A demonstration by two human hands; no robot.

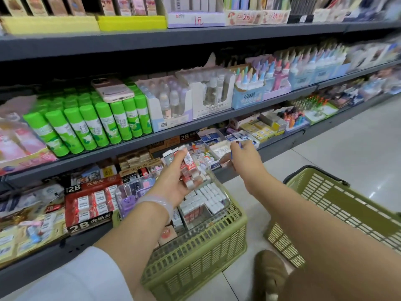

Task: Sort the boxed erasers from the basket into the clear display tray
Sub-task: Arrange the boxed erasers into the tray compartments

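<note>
red-and-white boxed erasers (188,165) lie stacked inside the left hand's (176,181) curled fingers (184,151).

Shelf lip (165,135) low over tray (219,192); floor (347,137) rt side open.

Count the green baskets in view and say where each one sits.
2. One basket sits on the floor by the bottom shelf, under the left hand, with a clear tray of erasers on it. The other basket lies further right, under the right forearm.

Tray (225,197) in left basket (195,253); right basket (338,213) beside.
</note>
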